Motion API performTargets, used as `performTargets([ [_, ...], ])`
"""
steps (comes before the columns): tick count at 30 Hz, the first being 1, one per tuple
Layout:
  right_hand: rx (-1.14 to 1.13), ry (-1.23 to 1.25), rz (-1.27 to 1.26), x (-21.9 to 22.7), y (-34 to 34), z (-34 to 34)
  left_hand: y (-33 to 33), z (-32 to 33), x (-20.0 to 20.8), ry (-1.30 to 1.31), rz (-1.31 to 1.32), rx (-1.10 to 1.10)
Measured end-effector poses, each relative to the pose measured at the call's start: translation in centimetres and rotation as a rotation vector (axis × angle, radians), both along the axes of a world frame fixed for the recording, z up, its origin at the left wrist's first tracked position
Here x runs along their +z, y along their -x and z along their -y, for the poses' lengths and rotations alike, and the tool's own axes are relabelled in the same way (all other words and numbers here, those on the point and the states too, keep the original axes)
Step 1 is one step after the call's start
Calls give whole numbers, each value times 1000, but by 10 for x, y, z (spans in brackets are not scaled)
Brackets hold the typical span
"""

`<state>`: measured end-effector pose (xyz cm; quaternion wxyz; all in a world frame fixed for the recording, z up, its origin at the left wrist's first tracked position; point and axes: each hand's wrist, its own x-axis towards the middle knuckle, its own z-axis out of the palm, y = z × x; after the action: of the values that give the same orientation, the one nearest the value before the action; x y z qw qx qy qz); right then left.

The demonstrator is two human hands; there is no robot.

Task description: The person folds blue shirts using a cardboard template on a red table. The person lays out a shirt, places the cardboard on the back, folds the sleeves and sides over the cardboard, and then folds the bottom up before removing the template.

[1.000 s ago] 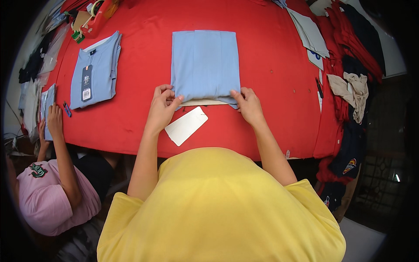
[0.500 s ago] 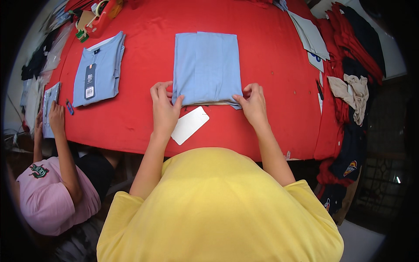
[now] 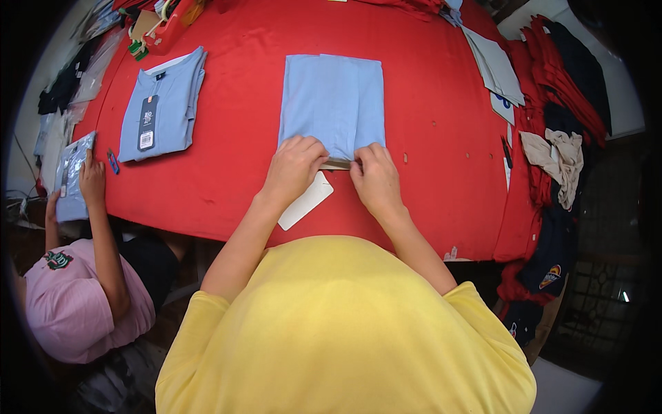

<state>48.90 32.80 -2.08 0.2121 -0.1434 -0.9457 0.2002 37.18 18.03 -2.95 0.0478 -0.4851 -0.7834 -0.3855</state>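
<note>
A light blue folded shirt (image 3: pixel 334 100) lies face down in front of me, squared into a rectangle. My left hand (image 3: pixel 295 167) is closed on its near edge, left of the middle. Closer to the right corner, my right hand (image 3: pixel 376 178) pinches the same edge, thumb toward the other hand. Between the two hands a thin pale layer shows under the cloth. A white hang tag (image 3: pixel 307 200) sticks out below the edge, partly covered by my left hand and wrist.
Left on the red-covered table (image 3: pixel 441 200) lie another folded blue shirt (image 3: pixel 162 110) with a dark tag and a small blue cutter (image 3: pixel 112 161). A tape dispenser (image 3: pixel 172 29) stands beyond. A co-worker in pink (image 3: pixel 89 297) holds a bagged shirt (image 3: pixel 72 172). Garments (image 3: pixel 565 76) pile at right.
Both hands have moved inward along the near edge from the shirt's corners, fingers now curled over it. The co-worker's bagged shirt has shifted slightly. The whole view has tilted a little.
</note>
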Motion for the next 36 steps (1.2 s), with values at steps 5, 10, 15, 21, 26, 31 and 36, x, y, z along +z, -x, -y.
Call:
performTargets([
  [5,-42,61,-28,14,-12,-5,5,5,13,-61,-81,-3],
  [10,3,-148,-134,6,2,2,5,3,27,-35,-194,-34],
  [15,169,-303,-172,-20,-5,-15,2,21,8,122,-296,8],
  [21,247,51,-202,-16,-21,-29,8,48,1,-112,253,189],
  [26,36,170,-202,-7,-23,-50,19,44,18,359,398,497],
  [31,116,32,-54,-15,-28,-43,10,38,14,214,241,472],
  [36,133,-66,-62,-26,-29,-43,11,43,17,293,309,363],
])
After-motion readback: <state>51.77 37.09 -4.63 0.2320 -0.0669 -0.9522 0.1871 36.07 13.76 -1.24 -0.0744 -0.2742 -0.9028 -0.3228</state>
